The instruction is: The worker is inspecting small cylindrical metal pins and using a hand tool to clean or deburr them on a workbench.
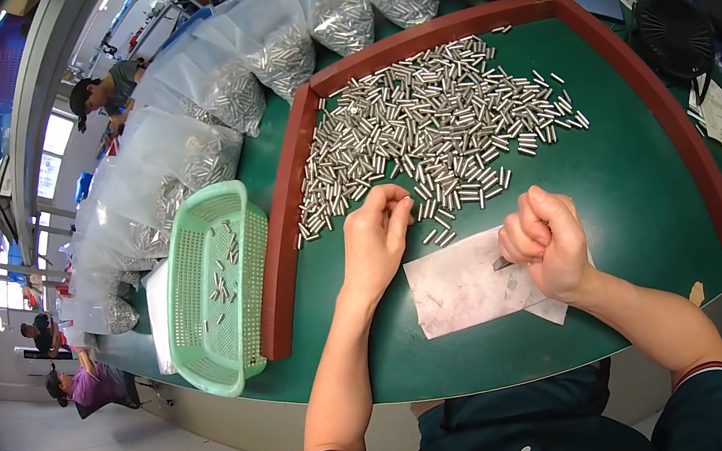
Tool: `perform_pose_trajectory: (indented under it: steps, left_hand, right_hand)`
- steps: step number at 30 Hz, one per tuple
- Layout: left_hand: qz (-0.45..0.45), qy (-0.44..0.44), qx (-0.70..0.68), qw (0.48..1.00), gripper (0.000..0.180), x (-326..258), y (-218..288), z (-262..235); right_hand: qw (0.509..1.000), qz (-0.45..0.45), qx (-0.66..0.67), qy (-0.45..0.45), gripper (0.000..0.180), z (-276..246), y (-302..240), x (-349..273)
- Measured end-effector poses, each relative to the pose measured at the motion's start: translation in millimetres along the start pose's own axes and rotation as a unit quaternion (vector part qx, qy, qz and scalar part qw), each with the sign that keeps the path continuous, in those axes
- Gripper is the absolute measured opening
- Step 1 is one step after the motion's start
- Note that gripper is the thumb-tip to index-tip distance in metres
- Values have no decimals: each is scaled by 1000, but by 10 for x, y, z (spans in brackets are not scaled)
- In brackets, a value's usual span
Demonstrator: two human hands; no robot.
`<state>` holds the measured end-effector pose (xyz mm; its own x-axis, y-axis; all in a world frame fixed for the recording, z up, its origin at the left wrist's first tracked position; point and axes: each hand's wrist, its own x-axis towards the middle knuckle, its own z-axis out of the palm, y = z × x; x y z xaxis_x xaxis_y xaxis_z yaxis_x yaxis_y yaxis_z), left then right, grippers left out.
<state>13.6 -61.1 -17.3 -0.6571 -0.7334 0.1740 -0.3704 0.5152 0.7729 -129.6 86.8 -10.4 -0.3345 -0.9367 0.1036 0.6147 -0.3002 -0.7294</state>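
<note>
Left hand (375,240) is resting knuckles-up on the green worktop (637,182), fingers curled in at the near edge of the pile of small metal pins (434,119), tips touching the closest ones; can't tell if it's actually pinching one. Right hand (545,242) is balled into a fist over a white sheet of paper (456,291), with a small dark metal piece (502,263) poking out under it. The pins spread away from both hands inside a red-brown raised border (283,209). Left of that border sits a mint green basket (215,286) with a few pins in it, and clear bags of pins (276,45) are stacked along the far side.
</note>
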Motion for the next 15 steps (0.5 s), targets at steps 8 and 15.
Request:
perform_pose_trajectory:
  steps: [8, 15]
  left_hand:
    - [-159, -51, -612, 773, 6, -85, -33, -85]
    - [-186, -46, -563, 804, 7, -73, -8, -71]
  right_hand:
    - [1000, 7, 4, 13, 42, 3, -7, -13]
    - [1000, 5, -16, 17, 43, 7, -9, 12]
